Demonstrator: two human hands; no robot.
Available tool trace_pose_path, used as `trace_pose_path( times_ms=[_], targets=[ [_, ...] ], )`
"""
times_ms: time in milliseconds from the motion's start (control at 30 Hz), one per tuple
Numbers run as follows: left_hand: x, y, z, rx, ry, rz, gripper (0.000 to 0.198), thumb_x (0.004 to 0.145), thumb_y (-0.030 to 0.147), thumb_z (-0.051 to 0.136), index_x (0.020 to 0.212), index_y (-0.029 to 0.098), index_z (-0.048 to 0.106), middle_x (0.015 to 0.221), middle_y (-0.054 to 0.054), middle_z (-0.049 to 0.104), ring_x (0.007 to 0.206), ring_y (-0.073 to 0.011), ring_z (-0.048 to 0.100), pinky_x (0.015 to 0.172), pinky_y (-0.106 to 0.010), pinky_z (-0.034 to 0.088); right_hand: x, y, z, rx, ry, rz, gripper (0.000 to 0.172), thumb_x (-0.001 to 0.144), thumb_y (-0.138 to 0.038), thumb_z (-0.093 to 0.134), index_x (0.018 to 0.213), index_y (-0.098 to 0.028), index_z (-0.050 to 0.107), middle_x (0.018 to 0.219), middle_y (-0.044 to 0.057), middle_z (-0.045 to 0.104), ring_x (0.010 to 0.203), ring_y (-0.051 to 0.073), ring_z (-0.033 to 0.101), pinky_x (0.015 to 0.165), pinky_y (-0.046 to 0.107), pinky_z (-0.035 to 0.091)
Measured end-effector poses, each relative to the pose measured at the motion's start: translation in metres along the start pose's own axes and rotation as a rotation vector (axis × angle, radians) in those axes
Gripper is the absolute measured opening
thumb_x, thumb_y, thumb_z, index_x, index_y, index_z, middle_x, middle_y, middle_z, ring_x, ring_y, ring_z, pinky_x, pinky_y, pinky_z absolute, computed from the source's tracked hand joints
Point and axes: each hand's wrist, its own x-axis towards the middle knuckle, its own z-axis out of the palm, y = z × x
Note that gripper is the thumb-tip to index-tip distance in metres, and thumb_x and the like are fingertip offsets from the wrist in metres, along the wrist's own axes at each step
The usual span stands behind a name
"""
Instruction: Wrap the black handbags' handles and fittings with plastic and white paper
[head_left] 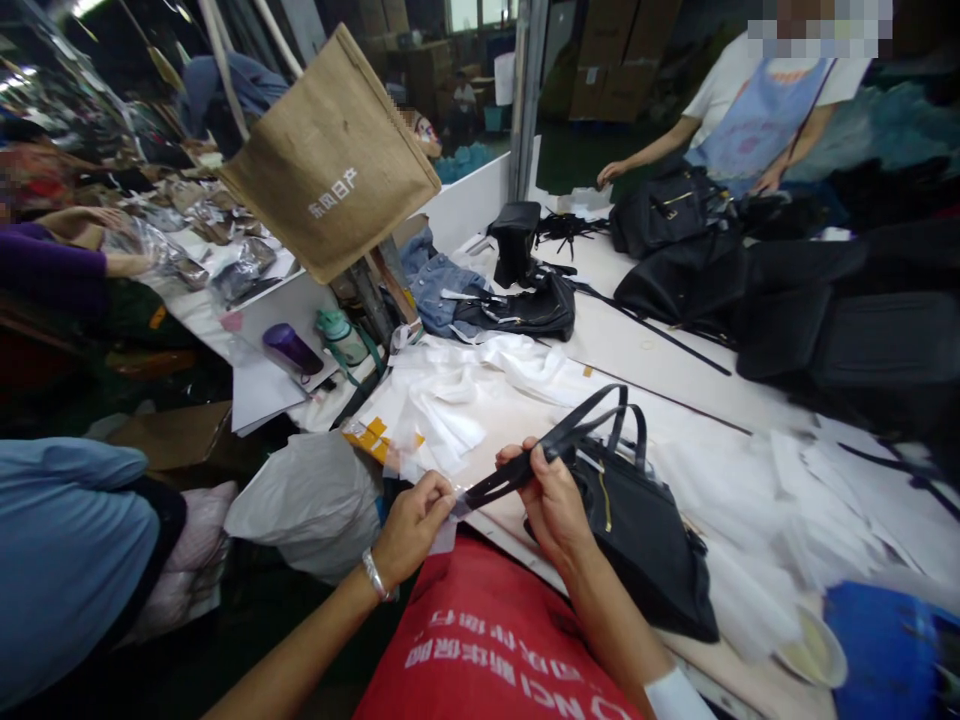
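Observation:
A folded black strap stretches between my two hands above the table's near edge. My right hand is closed round the strap, thumb on top. At the strap's other end my left hand, with a silver bracelet at the wrist, pinches a piece of clear plastic film around the strap's tip. Just right of my right hand a black handbag with a gold zip lies on the table, its two handles rising behind the strap. My lap is covered by a red apron.
White sheets lie on the table. Beyond are black bags and a person. A brown cloth bag hangs at upper left. A white plastic sack stands at left, a blue container at lower right.

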Motion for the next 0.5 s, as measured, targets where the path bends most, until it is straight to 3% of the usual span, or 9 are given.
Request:
trace_pose_path(
  times_ms=[133, 333, 500],
  targets=[
    [-0.002, 0.003, 0.0, -0.056, 0.006, 0.02, 0.019, 0.087, 0.034, 0.049, 0.078, 0.018, 0.054, 0.068, 0.002, 0.056, 0.064, -0.0128, 0.053, 0.06, -0.021, 0.04, -0.011, 0.003, 0.014, -0.08, 0.041, -0.07, 0.023, 0.083, -0.043, 0.059, 0.094, -0.023, 0.054, 0.09, 0.003, 0.069, 0.089, 0.018, 0.062, 0.088, 0.037, 0.046],
    [-0.011, 0.005, 0.002, -0.083, -0.007, 0.026, 0.018, 0.086, 0.037, 0.051, 0.085, 0.019, 0.057, 0.08, -0.001, 0.063, 0.076, -0.0166, 0.059, 0.068, -0.023, 0.045, -0.021, -0.015, 0.022, -0.121, 0.046, -0.221, 0.023, 0.086, -0.044, 0.053, 0.094, -0.022, 0.053, 0.089, 0.004, 0.069, 0.087, 0.018, 0.063, 0.09, 0.039, 0.046],
    [-0.016, 0.024, 0.005, -0.008, 0.029, 0.157, 0.014, 0.084, 0.033, 0.054, 0.087, 0.021, 0.06, 0.098, -0.003, 0.067, 0.092, -0.0202, 0.061, 0.08, -0.027, 0.045, -0.038, -0.03, 0.032, -0.227, 0.055, -0.34, 0.022, 0.089, -0.043, 0.048, 0.097, -0.022, 0.052, 0.091, 0.004, 0.068, 0.086, 0.018, 0.063, 0.087, 0.038, 0.048]
  ],
)
